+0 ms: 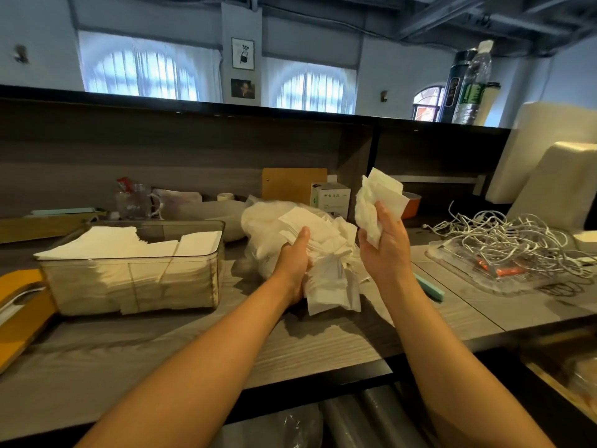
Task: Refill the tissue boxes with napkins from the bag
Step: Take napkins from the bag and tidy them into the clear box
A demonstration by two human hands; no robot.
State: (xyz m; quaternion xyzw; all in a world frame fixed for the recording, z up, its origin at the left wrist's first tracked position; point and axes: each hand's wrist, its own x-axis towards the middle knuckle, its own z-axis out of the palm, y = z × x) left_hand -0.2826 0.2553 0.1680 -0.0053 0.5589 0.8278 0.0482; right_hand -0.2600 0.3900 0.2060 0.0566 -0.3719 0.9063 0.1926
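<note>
Left hand (295, 263) is gripping a napkin stack (326, 253) at the bag (261, 227); right hand (384, 244) is clutching upright napkins (379, 198). Left of both, the box (129, 273) is lying sideways.

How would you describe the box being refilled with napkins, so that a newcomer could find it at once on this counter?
Start at the grey wood-grain counter and look left of the white plastic bag that the left hand is reaching into. There stands the clear rectangular box, lidless and packed with flat white napkins. Nothing else on the counter is a see-through tub holding neat stacks.
</note>
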